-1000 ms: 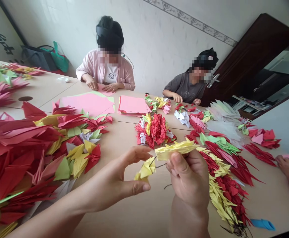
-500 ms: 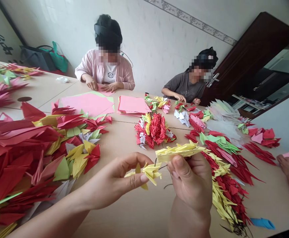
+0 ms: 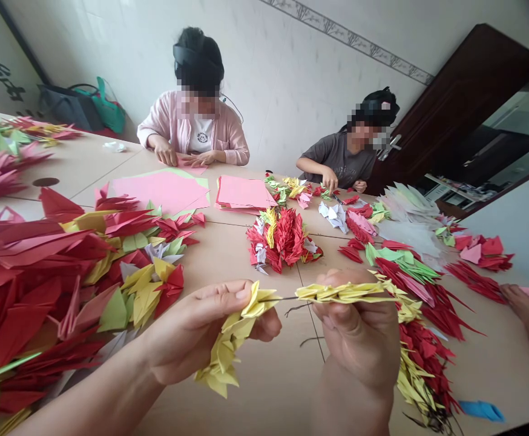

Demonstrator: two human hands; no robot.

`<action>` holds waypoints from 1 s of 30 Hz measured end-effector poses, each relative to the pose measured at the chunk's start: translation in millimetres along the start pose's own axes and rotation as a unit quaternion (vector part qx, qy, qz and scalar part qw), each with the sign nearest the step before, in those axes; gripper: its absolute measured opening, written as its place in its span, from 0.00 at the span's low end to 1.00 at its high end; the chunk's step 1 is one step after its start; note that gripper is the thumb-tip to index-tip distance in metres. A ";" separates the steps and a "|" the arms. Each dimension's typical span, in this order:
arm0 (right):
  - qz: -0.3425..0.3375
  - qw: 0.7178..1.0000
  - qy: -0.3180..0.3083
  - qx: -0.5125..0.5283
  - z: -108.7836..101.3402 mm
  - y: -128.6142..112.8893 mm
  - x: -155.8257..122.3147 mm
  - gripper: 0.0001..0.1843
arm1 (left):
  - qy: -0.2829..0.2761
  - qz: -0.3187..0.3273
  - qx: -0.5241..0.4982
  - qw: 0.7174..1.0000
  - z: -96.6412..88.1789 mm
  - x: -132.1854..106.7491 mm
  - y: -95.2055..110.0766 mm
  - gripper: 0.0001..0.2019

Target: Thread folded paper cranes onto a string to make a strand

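Head view: my left grip (image 3: pixel 185 342) pinches a yellow paper chain (image 3: pixel 223 356), my right grip (image 3: pixel 359 342) clasps a yellow paper stack (image 3: pixel 346 293); a dark cord (image 3: pixel 286 298) joins them above the near bench (image 3: pixel 250 402), right of a multicoloured pile (image 3: pixel 32 254).

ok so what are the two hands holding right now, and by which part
The left hand holds yellow folded papers by the end nearest the dark thread; the right hand grips another yellow bunch around its middle.
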State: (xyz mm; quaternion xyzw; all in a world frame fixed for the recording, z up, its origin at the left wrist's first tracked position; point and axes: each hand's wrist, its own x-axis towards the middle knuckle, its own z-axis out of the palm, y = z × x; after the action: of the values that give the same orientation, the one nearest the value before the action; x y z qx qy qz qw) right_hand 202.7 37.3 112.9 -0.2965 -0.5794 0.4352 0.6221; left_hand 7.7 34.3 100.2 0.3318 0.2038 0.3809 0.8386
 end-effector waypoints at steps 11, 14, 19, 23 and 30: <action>-0.096 0.994 -0.051 -0.027 -3.2 3.5 5.2 0.06 | -0.002 -0.019 -0.035 0.999 3.1 -1.6 -0.2 0.13; -0.115 0.990 -0.068 -0.043 -2.6 3.6 6.0 0.07 | -0.006 -0.033 -0.049 0.998 3.9 -2.2 -1.1 0.13; -0.114 0.986 -0.101 -0.062 -4.3 2.9 7.3 0.08 | -0.004 -0.051 -0.067 0.996 6.3 -2.3 -1.0 0.12; -0.109 0.981 -0.136 -0.080 -7.9 3.0 6.7 0.09 | -0.002 -0.059 -0.083 0.995 8.6 -1.4 -0.9 0.11; -0.084 0.975 -0.174 -0.108 -6.9 3.1 7.0 0.08 | -0.003 -0.072 -0.095 0.993 8.1 -2.4 -4.2 0.11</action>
State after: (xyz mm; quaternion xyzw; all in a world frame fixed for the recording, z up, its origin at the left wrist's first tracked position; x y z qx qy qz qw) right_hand 208.5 45.8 112.4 -0.2319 -0.7454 0.3614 0.5099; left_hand 13.1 27.2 103.1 0.2364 0.1875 0.3359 0.8923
